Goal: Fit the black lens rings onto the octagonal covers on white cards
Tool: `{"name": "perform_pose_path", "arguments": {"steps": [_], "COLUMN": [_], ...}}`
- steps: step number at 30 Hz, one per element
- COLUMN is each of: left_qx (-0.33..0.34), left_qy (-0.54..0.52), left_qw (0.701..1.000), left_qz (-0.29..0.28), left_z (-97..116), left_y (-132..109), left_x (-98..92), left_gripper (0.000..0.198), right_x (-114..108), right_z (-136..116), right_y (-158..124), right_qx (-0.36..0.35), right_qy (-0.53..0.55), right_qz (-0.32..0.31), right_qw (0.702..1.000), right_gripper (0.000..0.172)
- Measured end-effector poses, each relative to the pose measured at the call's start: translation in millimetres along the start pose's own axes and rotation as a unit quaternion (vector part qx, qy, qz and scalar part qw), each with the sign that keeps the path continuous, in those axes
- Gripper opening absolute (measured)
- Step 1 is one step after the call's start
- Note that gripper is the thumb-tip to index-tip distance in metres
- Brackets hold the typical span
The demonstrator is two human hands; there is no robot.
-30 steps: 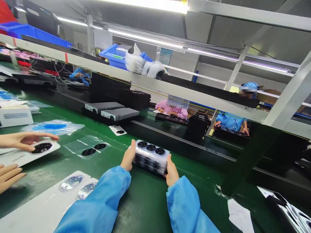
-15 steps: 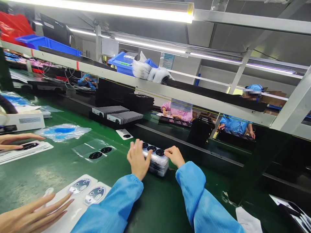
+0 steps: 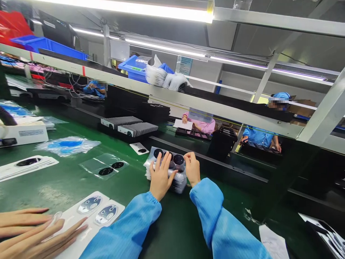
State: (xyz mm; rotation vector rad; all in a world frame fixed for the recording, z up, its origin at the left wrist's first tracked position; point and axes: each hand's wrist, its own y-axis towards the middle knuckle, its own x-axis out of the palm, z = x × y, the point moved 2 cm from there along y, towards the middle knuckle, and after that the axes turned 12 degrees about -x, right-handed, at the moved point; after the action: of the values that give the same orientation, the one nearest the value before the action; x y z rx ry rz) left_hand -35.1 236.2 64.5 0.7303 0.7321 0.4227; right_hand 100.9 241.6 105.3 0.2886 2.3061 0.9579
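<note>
A stack of clear film sheets with round black lens parts (image 3: 175, 176) sits on the green belt (image 3: 54, 183) in front of me. My left hand (image 3: 160, 176) lies on top of the stack with its fingers spread flat. My right hand (image 3: 192, 167) pinches the far right edge of the top sheet and lifts it. Both my arms are in blue sleeves.
Another person's two hands (image 3: 32, 230) rest at the lower left on white cards with silver lens parts (image 3: 94, 212). Clear film with black discs (image 3: 105, 167), a blue bag (image 3: 67, 145), a white box (image 3: 24, 135) and grey trays (image 3: 129, 126) lie on the belt. Workers sit beyond the rail.
My left hand moved from the stack's left side onto its top, fingers spread. My right hand shifted to the top sheet's far edge and raised it. The other person's hands moved down to the lower left.
</note>
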Motion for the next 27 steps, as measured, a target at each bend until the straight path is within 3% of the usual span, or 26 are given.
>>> {"name": "perform_pose_path", "arguments": {"steps": [4,7,9,12,14,17,21,27], "left_qx": [0.019,0.012,-0.010,-0.050,-0.076,-0.104,-0.122,-0.151], "left_qy": [-0.057,-0.127,-0.183,-0.271,-0.319,-0.371,-0.411,-0.415], "left_qw": [0.997,0.982,0.961,0.905,0.865,0.814,0.779,0.791], "left_qz": [-0.054,-0.138,-0.208,-0.324,-0.379,-0.435,-0.458,-0.424], "left_z": [25.1,52.3,71.2,95.7,108.5,124.3,139.7,142.9], "left_y": [11.6,0.3,-18.6,-53.1,-72.6,-90.2,-90.5,-71.5], "left_x": [-36.9,-53.6,-52.4,-36.7,-24.5,-14.0,-19.6,-37.4], "left_gripper": [0.057,0.042,0.031,0.033,0.036,0.042,0.043,0.027], "right_x": [-29.0,-67.1,-92.7,-120.0,-129.6,-138.4,-148.6,-157.6], "right_z": [-28.3,-43.8,-47.9,-44.8,-38.2,-28.2,-24.9,-32.2], "right_y": [-14.0,-38.1,-62.6,-108.3,-139.0,-173.2,-189.6,-188.5], "right_qx": [-0.037,-0.030,0.000,0.066,0.128,0.184,0.178,0.099], "right_qy": [0.088,0.136,0.157,0.202,0.251,0.228,0.155,0.060], "right_qz": [0.017,0.013,0.015,0.005,0.011,0.073,0.135,0.090], "right_qw": [0.995,0.990,0.987,0.977,0.960,0.953,0.962,0.989], "right_gripper": [0.013,0.014,0.016,0.027,0.031,0.027,0.021,0.017]}}
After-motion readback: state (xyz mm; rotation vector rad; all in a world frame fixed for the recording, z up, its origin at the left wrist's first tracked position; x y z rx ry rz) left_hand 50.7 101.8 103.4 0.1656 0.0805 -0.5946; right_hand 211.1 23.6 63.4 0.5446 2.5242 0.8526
